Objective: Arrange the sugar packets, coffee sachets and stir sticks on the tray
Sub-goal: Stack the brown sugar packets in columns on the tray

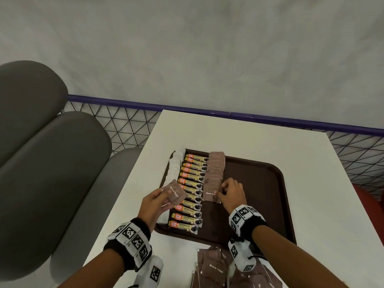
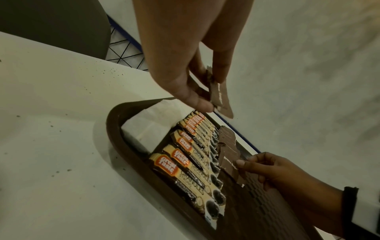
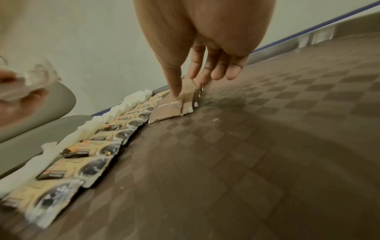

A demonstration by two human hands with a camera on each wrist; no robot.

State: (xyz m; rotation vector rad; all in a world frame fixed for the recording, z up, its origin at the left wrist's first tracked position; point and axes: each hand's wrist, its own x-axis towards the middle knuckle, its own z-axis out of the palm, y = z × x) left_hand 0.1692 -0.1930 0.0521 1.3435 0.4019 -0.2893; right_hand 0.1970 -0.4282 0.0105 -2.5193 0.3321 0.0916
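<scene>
A brown tray (image 1: 259,183) on the white table (image 1: 239,134) holds three columns: white paper packets (image 1: 174,167) on the left, coffee sachets (image 1: 191,196) in the middle, and overlapping brown sugar packets (image 1: 215,173) on the right. My left hand (image 1: 161,194) grips a few brown sugar packets (image 1: 174,193) in the air above the tray's left side, also seen as held packets (image 2: 221,95). My right hand (image 1: 221,193) pinches the right edge of the nearest brown sugar packet (image 1: 209,194) in that column, thumb on top, and that packet (image 3: 170,108) lies almost flat on the tray.
A loose pile of brown sugar packets (image 1: 216,269) lies on the table in front of the tray, by my right forearm. The tray's right half (image 1: 255,204) is bare. A grey padded seat (image 1: 52,163) stands left of the table, and a wire-mesh fence (image 1: 124,125) runs behind it.
</scene>
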